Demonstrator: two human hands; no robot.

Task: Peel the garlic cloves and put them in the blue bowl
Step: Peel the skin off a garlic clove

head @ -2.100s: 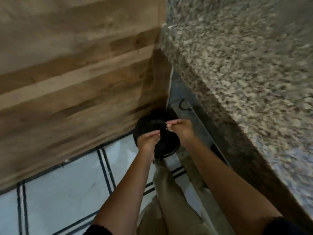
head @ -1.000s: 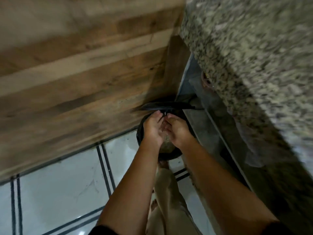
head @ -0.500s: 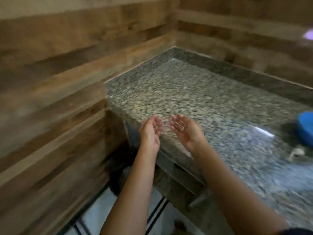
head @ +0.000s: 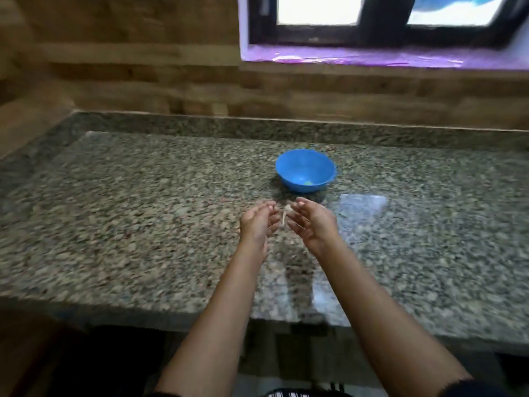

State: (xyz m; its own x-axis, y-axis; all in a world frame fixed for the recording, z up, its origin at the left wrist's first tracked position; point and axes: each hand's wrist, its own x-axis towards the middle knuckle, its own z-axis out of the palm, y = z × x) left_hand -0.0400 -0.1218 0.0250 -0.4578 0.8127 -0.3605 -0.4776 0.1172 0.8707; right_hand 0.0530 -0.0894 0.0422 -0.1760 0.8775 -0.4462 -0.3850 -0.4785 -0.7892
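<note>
My hands hover over the middle of the counter [head: 143, 213], palms turned toward each other, just short of the bowl [head: 305, 170]. My left hand [head: 257, 224] is loose and half-curled, with nothing in it that I can see. Between the two hands sits a small pale clove [head: 287, 211] with a thin strip trailing down from it; it lies right at the fingertips of my right hand [head: 312, 224], but the blur is such that I cannot tell whether those fingers pinch it or it rests on the counter behind them.

The bowl stands toward the back edge, a little right of centre. Inside it I make out only one small pale speck near the bottom, so I judge little is done. This clove seems unpeeled or half-peeled. No other cloves show.
</note>
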